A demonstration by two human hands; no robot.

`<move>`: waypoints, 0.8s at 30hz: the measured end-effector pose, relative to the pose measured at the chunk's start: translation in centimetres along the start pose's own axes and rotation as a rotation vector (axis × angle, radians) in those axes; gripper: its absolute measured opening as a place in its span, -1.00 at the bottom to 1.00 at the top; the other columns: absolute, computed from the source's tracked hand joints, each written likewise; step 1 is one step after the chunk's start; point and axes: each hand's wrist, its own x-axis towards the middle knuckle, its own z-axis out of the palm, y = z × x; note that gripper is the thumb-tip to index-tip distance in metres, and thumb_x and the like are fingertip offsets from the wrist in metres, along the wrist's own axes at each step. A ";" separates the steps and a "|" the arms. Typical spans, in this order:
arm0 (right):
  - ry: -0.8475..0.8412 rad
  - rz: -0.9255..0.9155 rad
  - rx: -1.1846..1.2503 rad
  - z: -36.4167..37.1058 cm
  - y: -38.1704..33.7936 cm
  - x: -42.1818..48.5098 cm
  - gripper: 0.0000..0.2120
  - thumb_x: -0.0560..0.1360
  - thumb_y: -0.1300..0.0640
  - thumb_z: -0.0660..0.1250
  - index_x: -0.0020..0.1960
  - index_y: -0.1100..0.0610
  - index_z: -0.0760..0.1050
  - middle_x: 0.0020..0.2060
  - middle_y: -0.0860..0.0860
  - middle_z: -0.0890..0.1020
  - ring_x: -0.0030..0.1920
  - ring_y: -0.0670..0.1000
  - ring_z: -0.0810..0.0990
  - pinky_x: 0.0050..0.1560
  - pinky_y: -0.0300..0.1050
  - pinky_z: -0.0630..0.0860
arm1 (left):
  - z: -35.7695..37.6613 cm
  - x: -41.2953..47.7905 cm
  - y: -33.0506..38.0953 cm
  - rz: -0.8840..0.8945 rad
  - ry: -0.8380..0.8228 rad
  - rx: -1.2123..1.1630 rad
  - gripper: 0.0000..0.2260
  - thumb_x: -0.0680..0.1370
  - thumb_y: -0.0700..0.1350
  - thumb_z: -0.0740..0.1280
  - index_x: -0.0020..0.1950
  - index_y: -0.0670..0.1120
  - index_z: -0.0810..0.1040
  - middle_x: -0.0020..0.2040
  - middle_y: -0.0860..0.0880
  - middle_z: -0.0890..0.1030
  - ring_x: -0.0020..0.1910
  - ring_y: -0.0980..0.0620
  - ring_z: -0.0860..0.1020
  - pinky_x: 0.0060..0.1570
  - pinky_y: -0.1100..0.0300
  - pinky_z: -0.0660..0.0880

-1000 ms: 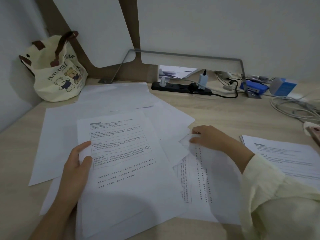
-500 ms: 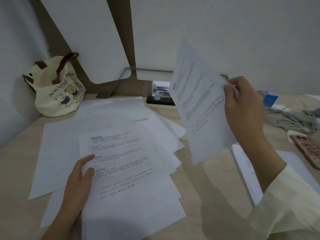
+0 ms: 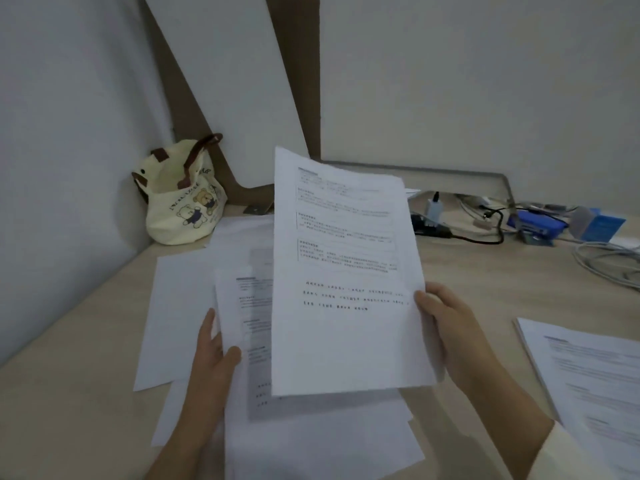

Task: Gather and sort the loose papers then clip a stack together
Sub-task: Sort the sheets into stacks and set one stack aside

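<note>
Plainly two printed sheets are in hand, one to each grip; the right grip (image 3: 446, 329) clasps the raised sheet (image 3: 346, 271) by its right edge, upright above the bench (image 3: 485, 289); the left grip (image 3: 211, 358) pinches a second printed sheet (image 3: 239, 306) at its left edge, thumb on top, low over the loose papers (image 3: 180, 306), which overlap too much to count; one stack (image 3: 588, 375) lies apart at right; one cream tote bag (image 3: 183, 199) shows two bears; its lettering and all the print are too blurred to read.
</note>
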 end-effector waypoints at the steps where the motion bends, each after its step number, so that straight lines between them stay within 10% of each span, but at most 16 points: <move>1: -0.025 0.023 -0.048 0.3 1.1 0.0 -0.85 0.55 0.22 0.19 -0.06 0.14 0.53 -0.17 0.07 0.66 -0.25 0.03 0.60 -0.27 -0.12 0.48 | -0.3 0.1 -0.2 -0.013 -0.009 -0.030 -0.42 0.55 -0.40 0.15 0.49 0.02 0.17 0.27 -0.04 0.49 0.17 -0.09 0.51 0.07 0.01 0.49; 6: -0.044 0.021 -0.303 1.9 5.8 0.4 -0.84 0.56 0.23 0.18 0.00 0.18 0.53 -0.06 0.12 0.65 -0.08 0.13 0.61 -0.02 -0.01 0.52 | -1.1 0.6 -0.4 -0.050 0.013 -0.038 -0.55 0.41 -0.41 0.18 0.23 -0.07 0.50 0.10 -0.13 0.64 0.05 -0.15 0.60 -0.05 0.00 0.51; 10: -0.024 -0.056 -0.434 2.9 7.0 0.7 -0.83 0.54 0.23 0.15 0.01 0.15 0.50 -0.30 0.07 0.58 -0.28 0.02 0.48 -0.29 -0.14 0.33 | -1.1 0.3 -0.1 -0.026 0.016 -0.108 -0.58 0.32 -0.21 0.27 0.18 -0.06 0.53 0.12 -0.09 0.63 0.13 -0.12 0.57 0.10 -0.02 0.48; 18: -0.096 -0.110 -0.634 4.1 8.1 0.1 -0.85 0.54 0.20 0.15 0.01 0.06 0.47 -0.44 -0.08 0.45 -0.37 -0.11 0.43 -0.36 -0.23 0.30 | -0.2 0.4 -0.6 0.020 -0.043 0.030 -0.79 0.57 -0.21 0.23 0.08 0.09 0.45 0.03 0.11 0.60 0.00 0.13 0.59 -0.28 0.38 0.51; 24: -0.096 -0.076 -0.410 4.1 6.2 0.4 -0.58 0.51 0.15 0.30 0.34 0.08 0.34 0.18 0.05 0.47 0.05 0.00 0.49 -0.01 -0.13 0.43 | -0.3 -0.2 0.8 0.064 0.002 -0.095 -0.78 0.54 -0.27 0.27 0.09 0.00 0.53 0.08 -0.06 0.65 -0.05 0.07 0.65 -0.12 0.21 0.59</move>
